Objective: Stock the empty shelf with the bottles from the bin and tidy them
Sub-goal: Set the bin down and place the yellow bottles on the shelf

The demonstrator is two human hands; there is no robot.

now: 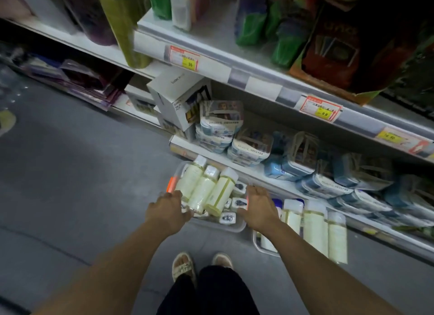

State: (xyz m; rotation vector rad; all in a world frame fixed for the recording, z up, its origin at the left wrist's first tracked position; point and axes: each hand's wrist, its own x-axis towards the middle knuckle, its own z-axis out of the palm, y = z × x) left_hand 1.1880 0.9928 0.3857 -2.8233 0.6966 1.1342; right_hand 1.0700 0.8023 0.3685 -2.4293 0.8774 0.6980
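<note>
Below, we look down past two bare forearms at a clear plastic bin (237, 226) sitting on the grey floor (70, 173) in front of a store shelf. Our left hand (169, 211) rests on the bin's left rim beside an orange handle clip (172, 184), fingers bent over the edge. Our right hand (258, 209) is on the right rim, fingers extended forward and a little spread; we cannot tell how firmly either hand holds the bin, since motion blur softens the fingers.

Inside the bin, three pale cream bottles (206, 190) with white caps lie side by side, tilted toward the shelf, on top of small white packets (238, 203). Just right of the bin, a second clear bin (264, 249) stands on the floor with more of the same cream bottles upright in it (314, 230).

On the low shelf (277, 185) behind, we see stacks of blue-and-white lunch boxes (218, 126) and white cartons (178, 98). The shelf above carries yellow price tags (321, 108) on its edge, green bottles (251, 21) and a dark red box (333, 51). Sandalled feet (183, 265) and dark trousers (209, 291) show at the bottom of the view.
</note>
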